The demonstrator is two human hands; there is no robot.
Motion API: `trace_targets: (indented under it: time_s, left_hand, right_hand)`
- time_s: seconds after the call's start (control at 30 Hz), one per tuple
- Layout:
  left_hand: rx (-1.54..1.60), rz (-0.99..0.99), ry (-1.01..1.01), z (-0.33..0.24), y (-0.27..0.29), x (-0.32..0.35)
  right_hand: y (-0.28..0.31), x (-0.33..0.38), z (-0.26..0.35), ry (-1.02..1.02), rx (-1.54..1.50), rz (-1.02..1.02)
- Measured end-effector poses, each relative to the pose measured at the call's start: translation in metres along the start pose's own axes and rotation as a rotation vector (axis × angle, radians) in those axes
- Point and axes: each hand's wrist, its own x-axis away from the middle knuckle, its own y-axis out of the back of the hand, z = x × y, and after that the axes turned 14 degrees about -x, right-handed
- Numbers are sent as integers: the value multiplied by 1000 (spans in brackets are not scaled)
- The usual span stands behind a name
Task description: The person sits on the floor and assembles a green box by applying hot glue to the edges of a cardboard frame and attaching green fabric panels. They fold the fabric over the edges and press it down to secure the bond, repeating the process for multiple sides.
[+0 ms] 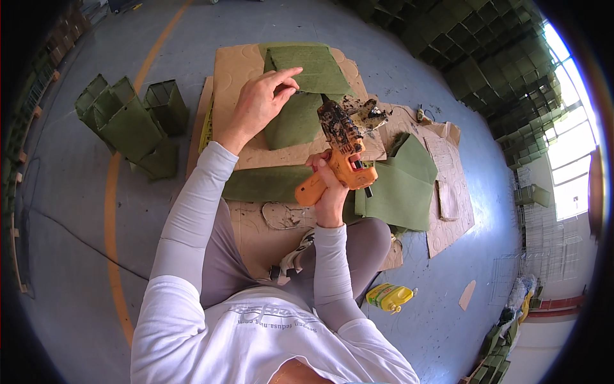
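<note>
In the head view, a person sat cross-legged on the floor (192, 67), facing a green felt piece (313, 70) at the upper centre of the frame. The left hand (256, 105) was the nearer of the two: it reached over the felt's left side, forefinger stretched out, thumb apart and the other fingers curled, with nothing visible in its grasp. Whether a fingertip touched the cloth, I could not tell. The right hand (329, 189), lower and right of it at mid-frame, was wrapped around the handle of an orange gun (350, 157). The gun's long axis slanted toward the upper left, its blackened nozzle ending at the felt's lower edge; contact there was hard to make out. The felt, folded or doubled, ran up and down the frame, its lower flap spread below the nozzle.

Beneath it lay brown cardboard (236, 73), and more green sheets (403, 185) rested at centre right. Green boxes (131, 128) stood at the left, beside an orange stripe (112, 211). A yellow jug (390, 296) lay at lower right, while stacked boxes (473, 57) filled the upper right, near bright windows (571, 169).
</note>
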Motion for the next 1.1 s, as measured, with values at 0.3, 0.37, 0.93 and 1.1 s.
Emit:
trace_targets:
  time_s: [0.3, 0.37, 0.93, 1.1]
  left_hand:
    - [-317, -195, -197, -17, -14, -8]
    - [-317, -234, -194, -17, -17, -8]
    - [-275, -283, -83, -17, -22, -8]
    - [-273, -296, -84, -16, -23, -9]
  right_hand:
    - [0, -1, 2, -8, 19, 5]
    - [1, -4, 3, -2, 26, 9]
    - [9, -13, 10, 26, 64, -16]
    - [6, -14, 15, 39, 63, -33]
